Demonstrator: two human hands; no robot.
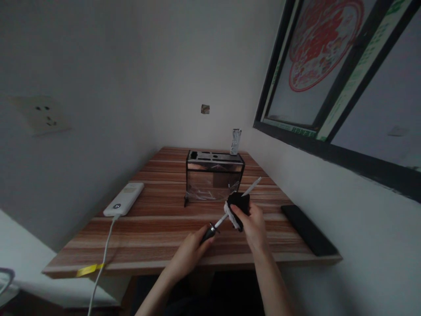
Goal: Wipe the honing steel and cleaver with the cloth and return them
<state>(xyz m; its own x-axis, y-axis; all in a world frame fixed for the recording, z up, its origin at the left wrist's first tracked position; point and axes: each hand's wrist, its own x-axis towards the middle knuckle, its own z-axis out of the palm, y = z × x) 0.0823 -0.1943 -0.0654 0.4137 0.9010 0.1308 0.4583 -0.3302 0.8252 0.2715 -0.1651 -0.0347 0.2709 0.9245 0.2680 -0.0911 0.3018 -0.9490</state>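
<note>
My left hand [189, 254] is closed around the black handle of a honing steel [221, 220], whose pale rod points up and to the right. A black cloth with a white side [243, 201] is wrapped around the middle of the rod. My right hand [255, 223] pinches this cloth, thumb on the near side. The rod's tip sticks out beyond the cloth. Just behind it stands a knife block [213, 180] with a slotted dark top and clear front. Something silvery and upright [235, 141] shows at the block's right rear; its kind is unclear.
The wood-grain table [158, 237] meets walls at the back and right. At left lies a white power bank [125, 199] with a white cable [105, 250] running off the front edge past a yellow tag [87, 270]. A flat black object [307, 229] lies at right.
</note>
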